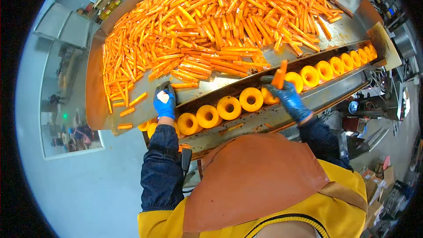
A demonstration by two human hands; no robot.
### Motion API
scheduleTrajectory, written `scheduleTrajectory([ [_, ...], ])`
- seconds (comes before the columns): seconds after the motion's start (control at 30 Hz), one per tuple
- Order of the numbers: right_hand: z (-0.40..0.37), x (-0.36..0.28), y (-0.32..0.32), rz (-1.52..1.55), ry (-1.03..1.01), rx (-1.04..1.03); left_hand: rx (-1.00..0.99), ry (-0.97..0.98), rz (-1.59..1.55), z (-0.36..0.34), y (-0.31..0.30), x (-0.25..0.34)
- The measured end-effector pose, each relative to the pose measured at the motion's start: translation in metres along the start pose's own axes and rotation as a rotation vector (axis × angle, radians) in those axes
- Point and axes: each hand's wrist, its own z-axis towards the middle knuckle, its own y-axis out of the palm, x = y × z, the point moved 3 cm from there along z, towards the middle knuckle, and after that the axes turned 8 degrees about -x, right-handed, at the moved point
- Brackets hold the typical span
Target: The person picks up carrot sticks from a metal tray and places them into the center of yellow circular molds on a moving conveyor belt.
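Head view: loose sticks at the lip, fingers close to the ring line

At the far left, a few stray carrot pieces (127, 111) lie on the bare slope of the steel tray (132, 122), apart from the main carrot pile (211, 22). They sit near the lower edge, so a nudge or a shake of the tray could send them over it.

Next comes the left hand (165, 103) in a blue glove. Its fingers are curled at the tray's lip, just above the first yellow rings (229, 107). Whether it grips anything under the pale patch on the glove I cannot tell. Resting that close to the row, the glove could get caught if the rings move.

Further right, the right hand (288, 99) pinches a carrot stick (279, 77). The stick stands nearly upright over a ring in the middle of the row, with its lower end hidden by the fingers. If it tilts, it may jam across the hole or drop into the trough beside the ring. A wet glove could also let it slip.

Beyond that, the pile crowds the channel's edge, and sticks could slide down among the rings.
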Motion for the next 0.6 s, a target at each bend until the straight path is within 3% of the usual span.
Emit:
scheduleTrajectory([
  [0.07, 0.001, 0.001, 0.031, 0.063, 0.081, -0.040, 0.067, 0.087, 0.051, 0.001, 0.002, -0.006],
  [0.1, 0.009, 0.023, 0.033, -0.004, 0.214, -0.024, 0.079, 0.111, 0.063, 0.000, 0.002, -0.007],
  [0.2, 0.009, 0.018, 0.037, -0.289, -0.272, 0.206, 0.089, 0.123, 0.116, -0.005, -0.004, 0.004],
  [0.23, 0.007, 0.011, 0.033, -0.444, -0.337, 0.262, 0.073, 0.092, 0.144, -0.006, -0.006, 0.009],
  [0.33, -0.001, -0.008, 0.037, -0.524, -0.386, 0.226, 0.067, 0.091, 0.169, -0.005, -0.008, 0.012],
  [0.37, 0.000, -0.013, 0.049, -0.350, -0.374, 0.121, 0.082, 0.095, 0.177, -0.005, -0.008, 0.013],
  [0.4, 0.004, -0.003, 0.061, -0.349, -0.315, 0.165, 0.098, 0.099, 0.185, -0.004, -0.008, 0.013],
  [0.47, 0.008, 0.001, 0.085, -0.165, -0.395, 0.068, 0.085, 0.090, 0.184, -0.003, -0.006, 0.009],
  [0.6, 0.017, 0.014, 0.077, -0.842, -0.277, -0.019, 0.094, 0.063, 0.130, -0.005, -0.008, 0.011],
])
